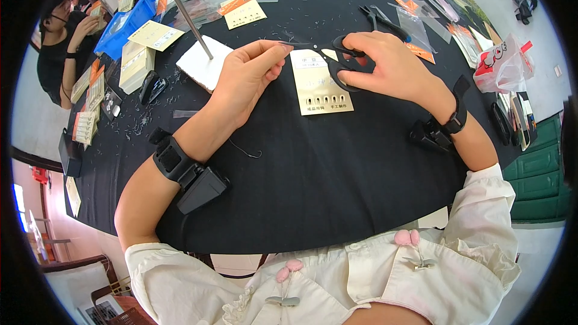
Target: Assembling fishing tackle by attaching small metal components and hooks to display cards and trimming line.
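At upper centre of the frame, the right hand (391, 63) holds black scissors (316, 47) above a cream card (321, 91) on the black tabletop (337, 174); the left hand (256, 69) is pinched near the blade tips, contents unclear.

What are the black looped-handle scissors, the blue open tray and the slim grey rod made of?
Scissors: blades probably metal, dark and thin; dull black handles suggest plastic. Tray: likely plastic, smooth and evenly blue. Rod: seemingly smooth metal, judging by its pale sheen.

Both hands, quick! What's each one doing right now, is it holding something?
Left hand: closed in a pinch; too small to tell on what.
Right hand: closed, holding black scissors.
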Demonstrator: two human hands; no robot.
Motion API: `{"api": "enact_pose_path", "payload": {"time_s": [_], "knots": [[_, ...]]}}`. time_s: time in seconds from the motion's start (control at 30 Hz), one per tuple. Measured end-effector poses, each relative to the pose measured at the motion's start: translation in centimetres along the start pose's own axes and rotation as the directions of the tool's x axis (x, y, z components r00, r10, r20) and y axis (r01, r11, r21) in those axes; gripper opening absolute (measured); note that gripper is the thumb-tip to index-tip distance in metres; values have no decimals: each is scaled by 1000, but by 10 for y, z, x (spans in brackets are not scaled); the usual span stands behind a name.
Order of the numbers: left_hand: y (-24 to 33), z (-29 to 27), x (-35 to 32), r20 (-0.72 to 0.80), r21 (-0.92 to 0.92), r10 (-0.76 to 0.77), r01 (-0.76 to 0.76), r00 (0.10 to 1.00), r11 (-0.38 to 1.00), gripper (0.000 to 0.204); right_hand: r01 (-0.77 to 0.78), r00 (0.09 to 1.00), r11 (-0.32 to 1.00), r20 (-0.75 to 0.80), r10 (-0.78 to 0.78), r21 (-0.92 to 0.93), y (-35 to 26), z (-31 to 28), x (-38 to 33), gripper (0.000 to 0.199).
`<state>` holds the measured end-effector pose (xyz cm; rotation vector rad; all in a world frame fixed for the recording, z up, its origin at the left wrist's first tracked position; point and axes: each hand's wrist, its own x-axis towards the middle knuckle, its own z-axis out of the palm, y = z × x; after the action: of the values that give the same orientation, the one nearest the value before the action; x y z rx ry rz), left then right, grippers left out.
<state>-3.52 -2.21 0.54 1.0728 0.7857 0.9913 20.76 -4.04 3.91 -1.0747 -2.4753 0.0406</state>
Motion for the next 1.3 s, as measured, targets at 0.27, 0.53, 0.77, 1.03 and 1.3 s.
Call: {"api": "enact_pose_path", "payload": {"time_s": [0.27,0.53,0.77,1.03,1.3], "knots": [[-1,-1,1,3,10,8,-8,1000,1000,13,6,998,1000,65,-6,-8,1,-1,0,32],[-2,1,1,-9,-30,12,-13,1000,999,12,10,998,1000,60,-10,5,4,1,0,27],[-1,1,1,-13,-20,11,-12,1000,1000,12,18,999,1000,47,-18,-6,3,1,0,26],[0,4,1,-43,-13,2,-2,999,1000,14,26,999,1000,44,-26,2,5,-1,1,21],[0,3,0,-35,-13,0,0,999,1000,14,-87,986,994,150,75,72,1,-5,1,26]]}}
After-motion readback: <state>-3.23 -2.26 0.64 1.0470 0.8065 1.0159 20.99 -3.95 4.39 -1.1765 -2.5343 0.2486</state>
